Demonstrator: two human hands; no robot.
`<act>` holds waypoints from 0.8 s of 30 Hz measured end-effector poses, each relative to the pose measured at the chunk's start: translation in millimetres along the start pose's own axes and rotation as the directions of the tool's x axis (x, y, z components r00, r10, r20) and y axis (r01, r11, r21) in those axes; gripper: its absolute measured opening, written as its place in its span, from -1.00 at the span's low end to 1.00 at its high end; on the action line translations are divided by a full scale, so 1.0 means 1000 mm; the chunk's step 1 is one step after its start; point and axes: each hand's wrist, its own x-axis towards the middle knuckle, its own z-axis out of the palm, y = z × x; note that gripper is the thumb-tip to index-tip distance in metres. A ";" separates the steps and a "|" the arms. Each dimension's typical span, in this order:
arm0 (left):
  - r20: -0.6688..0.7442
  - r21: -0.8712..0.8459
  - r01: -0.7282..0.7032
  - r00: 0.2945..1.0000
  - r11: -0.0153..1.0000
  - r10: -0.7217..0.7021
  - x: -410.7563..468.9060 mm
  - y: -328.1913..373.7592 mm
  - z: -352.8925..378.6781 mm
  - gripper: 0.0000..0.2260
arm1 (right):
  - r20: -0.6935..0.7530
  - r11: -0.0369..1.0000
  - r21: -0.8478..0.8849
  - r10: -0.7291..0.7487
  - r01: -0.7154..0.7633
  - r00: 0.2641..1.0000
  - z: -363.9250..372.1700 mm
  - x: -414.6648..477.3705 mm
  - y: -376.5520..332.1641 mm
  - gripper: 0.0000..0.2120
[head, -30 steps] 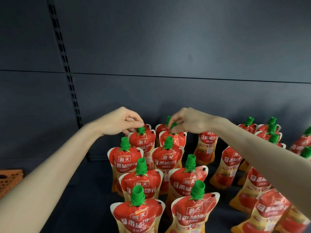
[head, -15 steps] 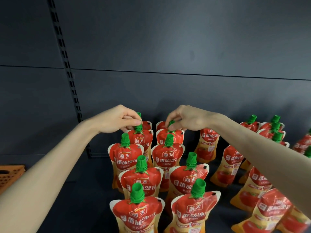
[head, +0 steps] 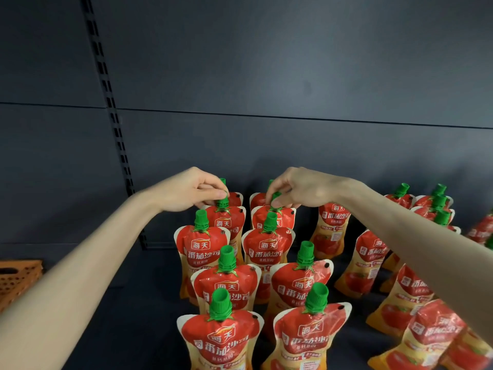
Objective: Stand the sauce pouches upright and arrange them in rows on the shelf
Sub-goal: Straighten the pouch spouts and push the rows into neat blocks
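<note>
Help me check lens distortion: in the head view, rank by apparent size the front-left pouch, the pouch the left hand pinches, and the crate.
1. Front-left pouch: largest, but nearest the camera.
2. Crate and the pouch pinched by the left hand: about alike; the crate is cropped, the pouch partly hidden, so unranked.

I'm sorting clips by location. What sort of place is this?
Probably a shop's display shelving: a dark shelf with a slotted upright on its back panel, and many identical sauce pouches standing in rows, two of which the left hand and right hand pinch by their caps.
</note>
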 end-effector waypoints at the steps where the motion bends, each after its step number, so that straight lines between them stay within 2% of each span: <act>1: -0.001 0.000 -0.001 1.000 1.000 0.001 0.000 0.000 0.000 -0.88 | -0.002 1.000 -0.003 0.002 -0.002 1.000 0.000 0.000 0.000 -0.82; 24: 0.021 0.038 -0.009 1.000 0.999 0.008 -0.003 0.003 -0.002 -0.86 | -0.048 1.000 0.001 0.000 0.000 0.999 0.003 -0.003 0.001 -0.80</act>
